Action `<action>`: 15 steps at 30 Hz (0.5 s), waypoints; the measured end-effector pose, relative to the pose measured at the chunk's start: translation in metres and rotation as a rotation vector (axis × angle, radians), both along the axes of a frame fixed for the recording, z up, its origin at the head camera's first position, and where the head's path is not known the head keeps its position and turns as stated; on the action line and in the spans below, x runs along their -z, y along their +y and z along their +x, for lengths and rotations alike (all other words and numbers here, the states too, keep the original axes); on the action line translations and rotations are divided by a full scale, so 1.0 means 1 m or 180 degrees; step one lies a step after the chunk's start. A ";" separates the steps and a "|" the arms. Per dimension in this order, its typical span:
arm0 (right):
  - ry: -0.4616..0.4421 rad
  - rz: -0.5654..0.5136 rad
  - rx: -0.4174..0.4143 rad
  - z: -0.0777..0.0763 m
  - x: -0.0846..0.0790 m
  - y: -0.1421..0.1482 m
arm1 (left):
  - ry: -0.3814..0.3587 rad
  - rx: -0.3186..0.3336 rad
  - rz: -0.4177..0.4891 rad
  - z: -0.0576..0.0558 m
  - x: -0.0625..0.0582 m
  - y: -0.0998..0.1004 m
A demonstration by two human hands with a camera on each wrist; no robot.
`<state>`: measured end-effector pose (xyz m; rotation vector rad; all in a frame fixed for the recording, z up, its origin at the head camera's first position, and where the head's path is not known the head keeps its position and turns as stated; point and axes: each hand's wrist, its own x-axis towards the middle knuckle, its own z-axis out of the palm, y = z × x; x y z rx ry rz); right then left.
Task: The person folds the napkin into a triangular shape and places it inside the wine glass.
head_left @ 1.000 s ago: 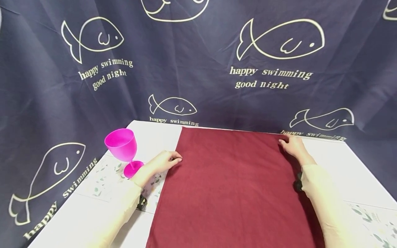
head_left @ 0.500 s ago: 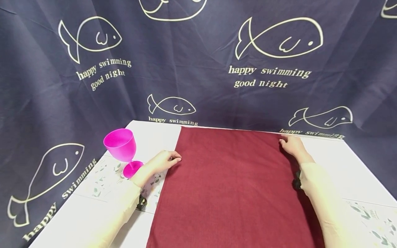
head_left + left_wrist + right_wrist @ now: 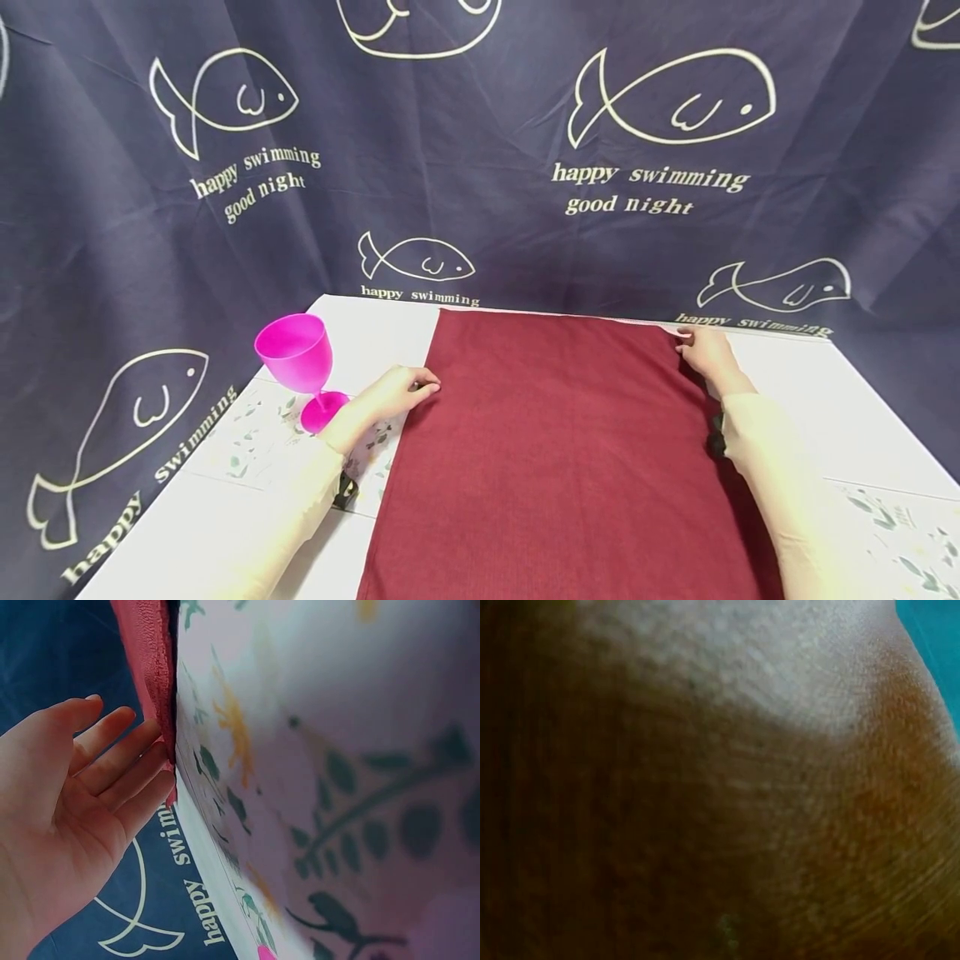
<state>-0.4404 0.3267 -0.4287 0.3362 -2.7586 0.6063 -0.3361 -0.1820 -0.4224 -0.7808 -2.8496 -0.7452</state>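
A dark red cloth [image 3: 562, 450] lies spread over the table, reaching close to its far edge. At the cloth's left edge is my left hand [image 3: 390, 392]; in the left wrist view its fingers [image 3: 124, 761] are loosely bent, tips against the cloth's edge [image 3: 154, 667], thumb apart. My right hand [image 3: 708, 358] is at the far right corner, where thumb and fingers appear to pinch the cloth's edge. That side looks slightly raised, with shadow beneath. The right wrist view is dark and blurred, so the grip itself is hidden there.
A bright pink goblet [image 3: 296, 354] stands on the table beyond my left forearm, close to the left wrist. The white table [image 3: 787, 392] has leaf-patterned bands. Behind it hangs a dark blue curtain [image 3: 480, 167] printed with fish and lettering.
The cloth's far right corner has drawn slightly left, and a pale strip now shows beside the right fingertips. My left hand and the goblet stay in place.
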 end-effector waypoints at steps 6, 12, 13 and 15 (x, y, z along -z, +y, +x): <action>-0.0015 0.0088 0.0012 0.001 -0.001 0.001 | -0.0002 0.0000 0.0009 0.001 -0.001 0.001; -0.0289 0.0324 0.0077 0.001 -0.003 0.001 | -0.0014 -0.0013 0.0002 0.002 -0.001 0.001; -0.0366 0.0341 0.0062 0.000 -0.003 0.002 | -0.0012 -0.0017 -0.0005 0.002 -0.001 0.001; -0.0509 0.0348 0.0021 -0.001 -0.003 0.003 | -0.0010 -0.0022 -0.0013 0.002 -0.001 0.001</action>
